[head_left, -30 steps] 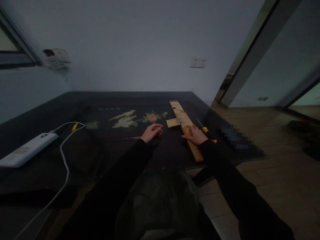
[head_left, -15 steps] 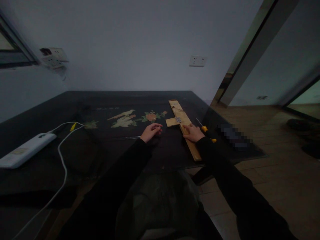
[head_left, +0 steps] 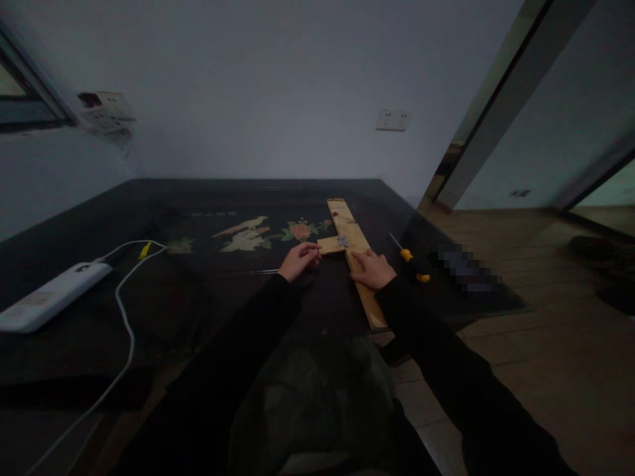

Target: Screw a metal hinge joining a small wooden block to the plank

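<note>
A long wooden board (head_left: 353,231) lies lengthwise on the dark table, its near end at the table's front edge. From its left side a short wooden board (head_left: 330,246) sticks out, joined to it by a metal hinge (head_left: 342,242). My right hand (head_left: 375,270) is closed over the long board below the hinge, thumb at the left edge. With fingers closed, my left hand (head_left: 300,260) has its fingertips at the short board's left end; the exact grip is hard to see in dim light. A screwdriver (head_left: 407,256) with a yellow and black handle lies right of the long board.
The dark table (head_left: 238,297) carries an inlaid bird and flower picture. At the left sits a white power strip (head_left: 54,294) with a white cable (head_left: 126,317) and a yellow tag (head_left: 145,250). A blurred-out object (head_left: 466,268) lies near the right edge. Behind stands a wall with a socket (head_left: 393,119).
The long board and attached short board have slid left and slightly toward me with my right hand. The short board's end now meets my left fingertips.
</note>
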{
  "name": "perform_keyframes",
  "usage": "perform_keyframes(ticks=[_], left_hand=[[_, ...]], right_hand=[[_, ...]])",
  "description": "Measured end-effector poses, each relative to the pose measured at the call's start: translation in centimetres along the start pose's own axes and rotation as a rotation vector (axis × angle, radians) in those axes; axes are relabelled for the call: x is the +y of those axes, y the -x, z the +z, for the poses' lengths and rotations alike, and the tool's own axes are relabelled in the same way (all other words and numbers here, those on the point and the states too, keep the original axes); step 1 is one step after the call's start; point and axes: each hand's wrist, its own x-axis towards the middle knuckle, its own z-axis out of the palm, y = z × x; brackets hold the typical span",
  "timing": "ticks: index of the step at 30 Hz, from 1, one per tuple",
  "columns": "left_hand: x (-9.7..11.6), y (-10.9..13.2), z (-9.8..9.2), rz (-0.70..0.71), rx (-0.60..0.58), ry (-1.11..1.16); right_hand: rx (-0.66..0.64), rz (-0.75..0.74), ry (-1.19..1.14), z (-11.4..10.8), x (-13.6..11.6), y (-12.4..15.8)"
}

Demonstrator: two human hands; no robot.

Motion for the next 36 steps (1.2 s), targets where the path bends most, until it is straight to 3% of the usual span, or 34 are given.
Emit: perform_keyframes(ticks=[13, 22, 30, 36], left_hand=[[0.7, -0.4, -1.4, 0.148, 0.185, 0.023], [1.9, 0.3, -1.8, 0.149, 0.265, 0.084], [1.8, 0.9, -1.5, 0.2, 0.16, -0.046], [0.8, 1.3, -1.7, 0.267, 0.136, -0.427]], right_hand=[[-0.013, -0.053, -0.03, -0.4, -5.4, 4.6], [0.028, -0.095, 0.003, 0.6, -7.8, 8.6], [0.067, -0.15, -0.096, 1.3, -8.2, 11.6], [0.06, -0.3, -0.339, 1.7, -5.4, 14.1]])
